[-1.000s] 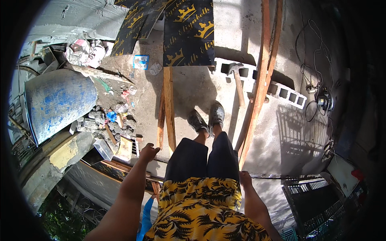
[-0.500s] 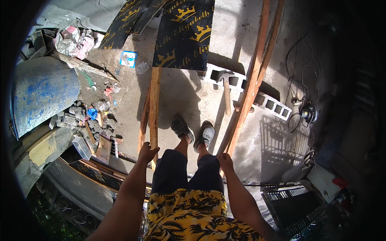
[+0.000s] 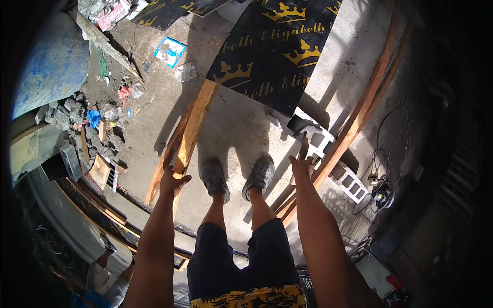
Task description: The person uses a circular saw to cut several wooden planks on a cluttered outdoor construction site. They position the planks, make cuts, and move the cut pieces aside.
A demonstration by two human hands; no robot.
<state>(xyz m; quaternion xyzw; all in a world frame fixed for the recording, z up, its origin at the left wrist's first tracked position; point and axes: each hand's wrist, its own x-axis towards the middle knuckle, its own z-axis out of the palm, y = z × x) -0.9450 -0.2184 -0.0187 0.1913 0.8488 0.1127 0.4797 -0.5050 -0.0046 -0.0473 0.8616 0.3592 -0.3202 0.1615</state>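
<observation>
My left hand hovers over two lengths of timber on the left, thumb spread from the fingers, nothing seen in it. On the right, my right hand is over the wooden handle of a hammer, its fingers apart; whether they touch the handle cannot be told. The hammer's dark head lies against a hollow concrete block. Long wooden beams run beside that hand. Ahead, a black panel with gold crown prints rests with its near left corner on the left timber.
Rubble, a blue-painted curved sheet and scrap wood lie left. Another concrete block, tangled cables and a round corded device are right. At lower left, part of another person shows.
My view has shifted forward. My right hand has moved from beside my thigh at the beams to over the hammer handle; my left hand has reached farther forward along the timber.
</observation>
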